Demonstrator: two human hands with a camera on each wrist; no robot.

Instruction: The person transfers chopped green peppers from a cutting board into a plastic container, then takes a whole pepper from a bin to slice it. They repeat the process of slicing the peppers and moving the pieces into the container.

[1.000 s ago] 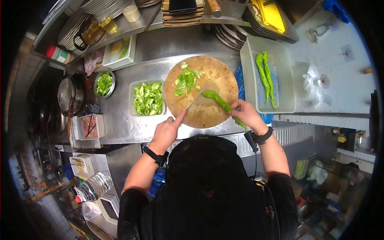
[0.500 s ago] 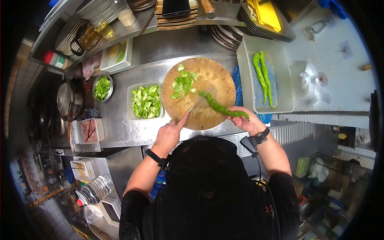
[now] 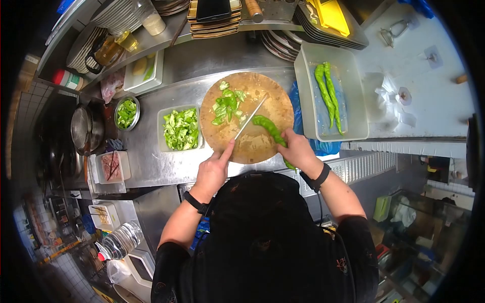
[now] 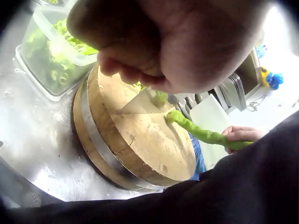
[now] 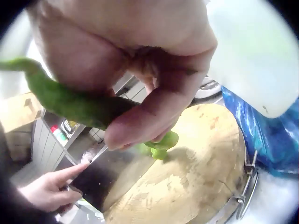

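Note:
In the head view my left hand grips a cleaver, index finger stretched along it. Its broad blade shows in the right wrist view, edge down at the round wooden chopping block. My right hand pinches a long green pepper between thumb and fingers. The pepper's far end lies over the block, close beside the blade; its thin tail sticks out behind the hand. Cut green pepper pieces are heaped on the block's far left part.
Left of the block stands a clear tub of cut peppers, with a round bowl of more beyond it. At right, a plastic bin holds two whole peppers. Stacked plates line the shelf above.
My right hand rolled palm-up, then back over, turning the pepper; its tail swung outward and now points toward my body. My left hand keeps the cleaver at about the same spot on the block.

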